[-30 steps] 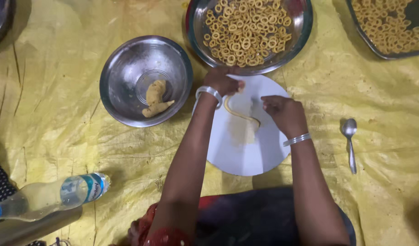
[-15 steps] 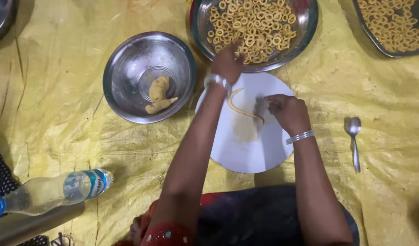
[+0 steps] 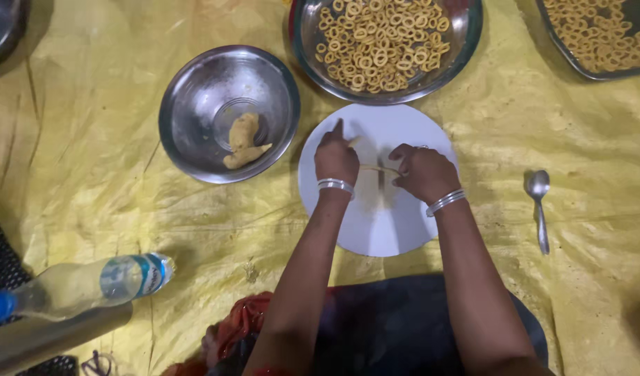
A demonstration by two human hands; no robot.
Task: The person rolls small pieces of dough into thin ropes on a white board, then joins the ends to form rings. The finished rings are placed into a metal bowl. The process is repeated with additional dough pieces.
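Both my hands rest on a round white plate (image 3: 386,230) on the yellow sheet. My left hand (image 3: 336,157) and my right hand (image 3: 423,171) each pinch an end of a thin strand of yellowish dough (image 3: 377,168) stretched between them on the plate. Silver bangles sit on both wrists. Left of the plate stands a steel bowl (image 3: 194,118) holding a lump of dough (image 3: 242,139). Beyond the plate is a wide steel dish (image 3: 466,42) full of small dough rings.
A metal spoon (image 3: 539,205) lies on the yellow sheet (image 3: 90,202) right of the plate. A second tray of rings (image 3: 598,35) is at the top right. A plastic bottle (image 3: 90,282) lies at the lower left. Another steel vessel edge (image 3: 3,24) shows top left.
My left hand reached up to the dish of rings, then came back down onto the plate. Both hands now hold a dough strand between them.
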